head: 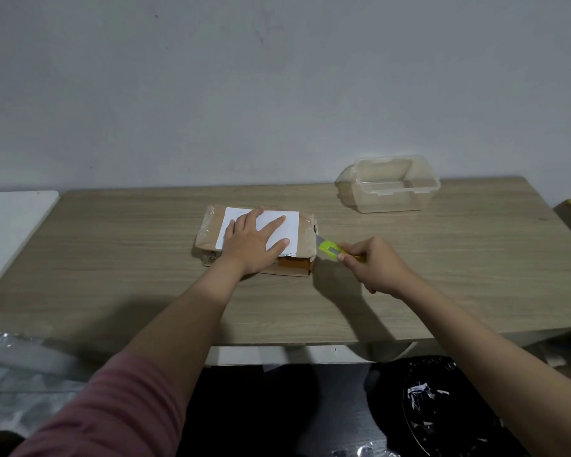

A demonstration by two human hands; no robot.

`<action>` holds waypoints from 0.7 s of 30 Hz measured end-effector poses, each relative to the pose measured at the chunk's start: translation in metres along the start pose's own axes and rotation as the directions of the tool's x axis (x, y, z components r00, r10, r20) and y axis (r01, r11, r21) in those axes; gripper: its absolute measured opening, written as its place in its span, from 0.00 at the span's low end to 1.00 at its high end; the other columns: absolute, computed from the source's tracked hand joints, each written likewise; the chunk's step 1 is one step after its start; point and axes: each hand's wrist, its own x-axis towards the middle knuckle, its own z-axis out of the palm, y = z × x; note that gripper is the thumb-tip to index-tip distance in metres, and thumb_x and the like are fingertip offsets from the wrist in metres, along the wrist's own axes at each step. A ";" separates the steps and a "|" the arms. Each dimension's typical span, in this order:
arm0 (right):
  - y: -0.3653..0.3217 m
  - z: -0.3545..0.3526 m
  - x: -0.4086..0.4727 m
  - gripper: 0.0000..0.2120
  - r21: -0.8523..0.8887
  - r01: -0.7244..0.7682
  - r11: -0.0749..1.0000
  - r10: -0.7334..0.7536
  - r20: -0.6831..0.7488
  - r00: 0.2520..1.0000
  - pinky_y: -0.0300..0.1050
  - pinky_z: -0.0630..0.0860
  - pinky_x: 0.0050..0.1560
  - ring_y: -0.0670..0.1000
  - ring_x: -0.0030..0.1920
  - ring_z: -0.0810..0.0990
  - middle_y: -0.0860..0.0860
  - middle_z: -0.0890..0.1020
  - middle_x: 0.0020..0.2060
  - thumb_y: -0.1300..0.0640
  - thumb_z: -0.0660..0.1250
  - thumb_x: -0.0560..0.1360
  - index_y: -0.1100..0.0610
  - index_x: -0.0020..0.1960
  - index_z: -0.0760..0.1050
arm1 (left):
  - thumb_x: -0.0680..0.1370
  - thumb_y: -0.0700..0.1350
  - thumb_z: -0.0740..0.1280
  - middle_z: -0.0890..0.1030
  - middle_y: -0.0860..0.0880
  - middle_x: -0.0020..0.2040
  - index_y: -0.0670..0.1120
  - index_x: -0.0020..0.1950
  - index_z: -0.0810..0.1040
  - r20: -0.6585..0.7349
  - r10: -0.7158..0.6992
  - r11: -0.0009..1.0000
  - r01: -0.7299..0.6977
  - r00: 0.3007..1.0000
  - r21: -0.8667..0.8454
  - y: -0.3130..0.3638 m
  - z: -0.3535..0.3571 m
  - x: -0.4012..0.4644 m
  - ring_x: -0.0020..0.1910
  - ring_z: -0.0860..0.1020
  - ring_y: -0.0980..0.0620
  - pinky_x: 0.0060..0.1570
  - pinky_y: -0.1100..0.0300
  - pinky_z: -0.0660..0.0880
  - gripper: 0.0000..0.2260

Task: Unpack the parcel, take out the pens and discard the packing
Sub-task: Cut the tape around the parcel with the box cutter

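Note:
A brown cardboard parcel (208, 232), taped over and bearing a white label (290, 222), lies in the middle of the wooden table (112, 268). My left hand (254, 242) rests flat on top of it, fingers spread across the label. My right hand (373, 268) grips a yellow-green utility knife (329, 250), whose blade tip touches the parcel's right end. No pens are visible.
A clear plastic container (389, 184) stands at the back right of the table. A white surface (10, 222) adjoins the table on the left. A bin lined with a black bag (442, 407) sits on the floor below right. Clear plastic wrap (17, 367) lies at the lower left.

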 end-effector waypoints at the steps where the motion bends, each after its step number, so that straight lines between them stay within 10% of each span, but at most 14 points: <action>1: 0.001 0.000 -0.002 0.16 0.029 -0.012 1.000 0.012 -0.002 1.000 0.34 0.65 0.18 0.43 0.14 0.66 0.36 0.66 0.29 0.57 0.63 0.79 0.59 0.66 0.74 | 0.77 0.64 0.52 0.54 0.48 0.77 0.64 0.74 0.56 0.001 0.001 1.000 -0.001 1.000 0.000 0.000 0.000 0.000 0.76 0.51 0.44 0.74 0.44 0.46 0.24; 15: -0.002 0.010 -0.003 0.13 0.272 -0.126 0.954 0.136 -0.018 0.991 0.35 0.63 0.17 0.43 0.15 0.64 0.46 0.78 0.37 0.58 0.64 0.78 0.65 0.59 0.78 | 0.77 0.65 0.50 0.51 0.49 0.78 0.64 0.74 0.54 0.026 -0.066 0.998 0.065 0.998 0.015 0.006 0.001 -0.001 0.76 0.49 0.44 0.74 0.42 0.44 0.25; 21: 0.006 0.014 -0.015 0.14 0.284 -0.112 0.952 0.118 -0.004 0.993 0.36 0.62 0.19 0.44 0.15 0.63 0.38 0.73 0.16 0.58 0.63 0.79 0.61 0.62 0.77 | 0.77 0.65 0.50 0.53 0.48 0.77 0.64 0.74 0.55 0.031 -0.071 0.997 0.070 0.997 0.011 0.008 -0.001 0.001 0.76 0.50 0.45 0.73 0.43 0.44 0.25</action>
